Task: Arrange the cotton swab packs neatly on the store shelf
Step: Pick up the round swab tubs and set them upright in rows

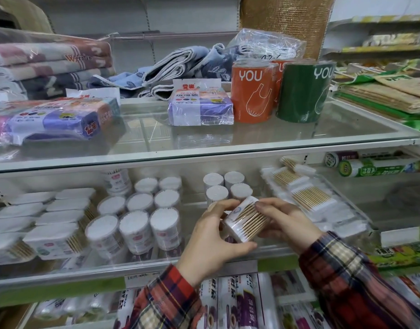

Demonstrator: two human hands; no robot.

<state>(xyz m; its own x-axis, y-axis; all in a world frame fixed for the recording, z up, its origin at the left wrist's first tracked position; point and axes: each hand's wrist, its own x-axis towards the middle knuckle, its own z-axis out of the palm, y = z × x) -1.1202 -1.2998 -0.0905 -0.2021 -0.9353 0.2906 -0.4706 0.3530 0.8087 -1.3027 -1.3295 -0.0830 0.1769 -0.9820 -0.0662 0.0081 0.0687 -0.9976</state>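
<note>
Head view takes in a glass store shelf (156, 260) in the middle of the unit, and most of the tidying looks done. On its left side flat swab packs (59, 214) stand in two neat files. Next to them round swab tubs (137, 210) stand upright in rows, and a square of four narrower tubs (226, 188) stands behind the hands. On the right, a row of flat packs with wooden sticks (306, 198) runs back in a slightly loose, slanting line, so that side may need straightening. My guess is that one pack remains to be placed.

That pack (245, 219), a small bundle of wooden-stick swabs in clear wrap, is held tilted just above the front of the shelf, in front of the four narrow tubs. The left hand (211, 236) grips its near end, thumb underneath and fingers curled over the top. The right hand (285, 222) holds the far side, fingers curled round it from behind.
</note>
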